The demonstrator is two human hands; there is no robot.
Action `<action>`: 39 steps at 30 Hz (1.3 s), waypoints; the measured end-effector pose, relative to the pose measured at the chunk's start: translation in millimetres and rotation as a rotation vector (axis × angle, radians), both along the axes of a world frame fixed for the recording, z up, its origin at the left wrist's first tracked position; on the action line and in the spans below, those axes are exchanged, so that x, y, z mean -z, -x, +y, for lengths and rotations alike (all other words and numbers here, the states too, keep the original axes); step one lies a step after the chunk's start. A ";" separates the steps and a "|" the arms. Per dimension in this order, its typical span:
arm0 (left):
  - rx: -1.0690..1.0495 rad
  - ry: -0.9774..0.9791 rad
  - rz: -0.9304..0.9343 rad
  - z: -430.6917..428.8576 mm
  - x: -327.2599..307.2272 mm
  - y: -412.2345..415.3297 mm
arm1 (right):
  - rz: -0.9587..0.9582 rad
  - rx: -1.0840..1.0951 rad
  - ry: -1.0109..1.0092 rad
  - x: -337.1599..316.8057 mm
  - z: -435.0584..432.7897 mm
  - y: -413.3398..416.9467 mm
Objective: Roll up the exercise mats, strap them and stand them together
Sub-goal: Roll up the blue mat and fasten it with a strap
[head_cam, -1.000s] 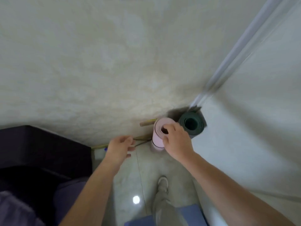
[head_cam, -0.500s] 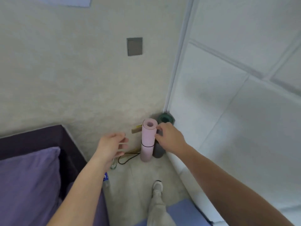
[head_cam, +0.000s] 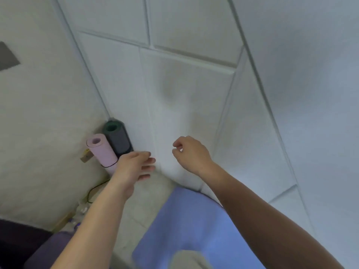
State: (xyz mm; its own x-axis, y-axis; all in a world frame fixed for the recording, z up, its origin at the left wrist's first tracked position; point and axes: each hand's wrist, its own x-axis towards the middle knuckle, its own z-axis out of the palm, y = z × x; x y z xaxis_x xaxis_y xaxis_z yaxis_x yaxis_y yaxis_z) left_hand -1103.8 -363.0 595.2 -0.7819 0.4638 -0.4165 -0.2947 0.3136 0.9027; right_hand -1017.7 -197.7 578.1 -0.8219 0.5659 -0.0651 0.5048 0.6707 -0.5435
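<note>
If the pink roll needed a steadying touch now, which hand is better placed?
Left, probably. The left hand is empty, fingers straight, next to the pink roll; the right hand hangs further off, before the white wall panel.

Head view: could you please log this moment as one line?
pink mat: rolled, strapped, upright | dark green mat: rolled, upright beside it | left hand: open, empty | right hand: loosely curled, empty | blue mat: flat on floor

1. Upright in the wall corner [head_cam: 107, 116]: inner roll [head_cam: 118, 141], touching outer roll [head_cam: 103, 153] on its left.
2. Before them on the floor [head_cam: 149, 193], rightward: flat mat [head_cam: 194, 220].
3. Before outer roll, on floor: cable [head_cam: 92, 188].
</note>
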 end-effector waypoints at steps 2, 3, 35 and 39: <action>0.080 0.006 -0.010 24.4 5.7 -27.5 | -0.014 0.082 0.037 4.1 16.4 -42.0; 0.128 0.018 -0.015 39.5 8.2 -47.1 | -0.016 0.135 0.062 7.7 27.0 -71.4; 1.449 0.152 -0.064 196.5 80.2 -881.4 | 0.027 1.640 0.356 100.5 -85.9 -987.5; 1.458 0.228 -0.055 196.7 111.9 -952.7 | 0.024 1.671 0.443 146.2 -94.0 -1064.3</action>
State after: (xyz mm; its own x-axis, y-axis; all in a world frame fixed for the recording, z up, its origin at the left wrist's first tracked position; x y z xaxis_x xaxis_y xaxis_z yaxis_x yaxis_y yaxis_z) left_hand -151.1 -166.3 483.3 0.3262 0.7305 -0.6000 0.3670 0.4871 0.7925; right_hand 46.6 -291.7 431.9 0.5850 0.6835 -0.4365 0.4333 -0.7184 -0.5442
